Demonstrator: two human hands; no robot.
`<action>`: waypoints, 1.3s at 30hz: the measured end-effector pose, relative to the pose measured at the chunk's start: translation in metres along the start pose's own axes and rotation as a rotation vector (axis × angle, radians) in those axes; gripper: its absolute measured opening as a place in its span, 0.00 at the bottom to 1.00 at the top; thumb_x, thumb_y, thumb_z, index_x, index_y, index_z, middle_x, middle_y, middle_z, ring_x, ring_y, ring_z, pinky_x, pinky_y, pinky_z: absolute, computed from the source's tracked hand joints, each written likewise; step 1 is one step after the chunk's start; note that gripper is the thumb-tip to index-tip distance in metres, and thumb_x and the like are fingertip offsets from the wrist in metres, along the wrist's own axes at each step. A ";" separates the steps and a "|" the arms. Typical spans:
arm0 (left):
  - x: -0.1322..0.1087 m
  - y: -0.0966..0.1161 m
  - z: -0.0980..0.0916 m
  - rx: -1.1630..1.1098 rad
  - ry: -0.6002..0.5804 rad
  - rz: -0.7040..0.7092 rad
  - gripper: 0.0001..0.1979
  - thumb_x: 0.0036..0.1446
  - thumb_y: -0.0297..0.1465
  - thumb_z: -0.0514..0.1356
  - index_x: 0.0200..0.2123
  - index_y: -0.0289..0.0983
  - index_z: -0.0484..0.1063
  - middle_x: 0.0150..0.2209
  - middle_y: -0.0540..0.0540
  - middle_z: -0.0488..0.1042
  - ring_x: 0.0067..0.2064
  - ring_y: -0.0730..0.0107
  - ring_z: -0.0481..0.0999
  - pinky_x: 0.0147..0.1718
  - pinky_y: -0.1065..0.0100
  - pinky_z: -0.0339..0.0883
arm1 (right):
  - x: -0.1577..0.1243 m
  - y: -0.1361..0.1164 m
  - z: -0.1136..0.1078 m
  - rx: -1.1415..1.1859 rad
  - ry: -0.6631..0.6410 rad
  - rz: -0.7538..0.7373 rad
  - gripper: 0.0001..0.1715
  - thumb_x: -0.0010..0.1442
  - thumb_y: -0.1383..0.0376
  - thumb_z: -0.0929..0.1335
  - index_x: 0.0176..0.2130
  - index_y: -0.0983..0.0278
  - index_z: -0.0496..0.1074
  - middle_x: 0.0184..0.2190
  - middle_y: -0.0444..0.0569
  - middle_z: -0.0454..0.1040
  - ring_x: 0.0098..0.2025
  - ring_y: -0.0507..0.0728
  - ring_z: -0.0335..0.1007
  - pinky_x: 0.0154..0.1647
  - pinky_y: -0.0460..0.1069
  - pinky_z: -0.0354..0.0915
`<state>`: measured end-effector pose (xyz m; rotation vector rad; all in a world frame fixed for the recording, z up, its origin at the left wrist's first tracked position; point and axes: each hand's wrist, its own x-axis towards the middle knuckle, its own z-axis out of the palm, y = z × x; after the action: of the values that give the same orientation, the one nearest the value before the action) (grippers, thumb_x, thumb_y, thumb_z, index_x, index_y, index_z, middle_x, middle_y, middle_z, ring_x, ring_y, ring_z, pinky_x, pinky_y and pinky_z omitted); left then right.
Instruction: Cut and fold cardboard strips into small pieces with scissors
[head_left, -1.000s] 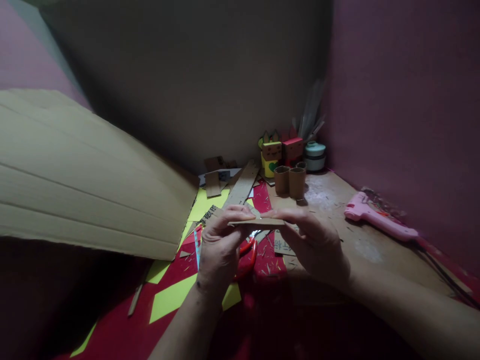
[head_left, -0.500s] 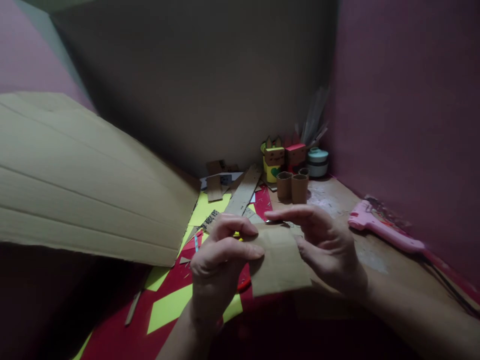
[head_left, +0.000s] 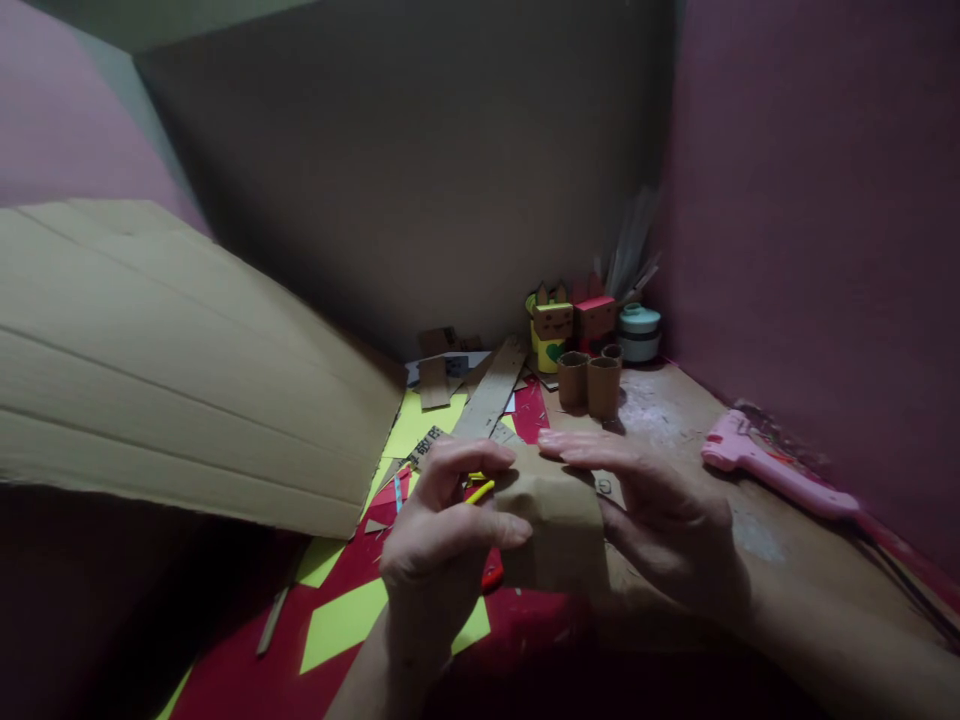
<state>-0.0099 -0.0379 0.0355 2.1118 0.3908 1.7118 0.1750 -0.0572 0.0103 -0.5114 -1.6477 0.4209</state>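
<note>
A small folded piece of brown cardboard [head_left: 559,540] is held up between my two hands, tilted, with creases across its upper part. My left hand [head_left: 442,530] pinches its left side, thumb on the near face and fingers curled at the upper edge. My right hand [head_left: 660,510] has its fingers laid along the top edge, while its thumb sits at the right side, partly behind the cardboard. Just beside my left fingers shows a yellow handle-like stick [head_left: 481,491]. Under the cardboard a red object [head_left: 492,570] peeks out, mostly covered.
At left a large cardboard sheet [head_left: 180,370] slants over the table. Yellow paper [head_left: 345,622] and cardboard strips [head_left: 491,390] litter the red surface. Cardboard tubes [head_left: 603,388], a yellow figure [head_left: 552,330], a red figure [head_left: 596,325] and a lidded pot [head_left: 638,333] stand behind; a pink glue gun [head_left: 780,470] lies right.
The cardboard has tipped and its upper part is bent more. My right fingers have straightened over the top edge, and the dark shiny bit under them no longer shows. The view has shifted slightly.
</note>
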 end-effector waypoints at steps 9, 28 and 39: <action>0.000 -0.001 0.000 0.032 -0.024 0.040 0.07 0.56 0.27 0.61 0.30 0.42 0.78 0.38 0.44 0.72 0.40 0.60 0.70 0.35 0.57 0.68 | 0.000 0.002 0.001 0.008 -0.025 0.006 0.25 0.58 0.79 0.63 0.52 0.61 0.67 0.51 0.54 0.71 0.54 0.60 0.67 0.54 0.61 0.65; -0.002 0.001 0.000 0.025 0.007 -0.097 0.11 0.52 0.17 0.59 0.23 0.38 0.69 0.40 0.46 0.70 0.43 0.64 0.71 0.39 0.62 0.66 | -0.001 0.004 0.002 -0.062 0.006 -0.001 0.23 0.56 0.77 0.64 0.49 0.60 0.69 0.49 0.53 0.71 0.54 0.62 0.65 0.55 0.64 0.62; 0.000 0.001 -0.003 -0.001 -0.047 -0.146 0.12 0.50 0.15 0.57 0.23 0.37 0.67 0.41 0.44 0.69 0.45 0.64 0.70 0.39 0.63 0.67 | 0.000 0.005 0.000 -0.093 0.014 -0.051 0.24 0.53 0.79 0.65 0.47 0.61 0.69 0.49 0.53 0.69 0.54 0.63 0.64 0.53 0.65 0.62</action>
<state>-0.0127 -0.0383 0.0360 2.0641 0.5169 1.5766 0.1753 -0.0529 0.0072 -0.5390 -1.6689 0.3037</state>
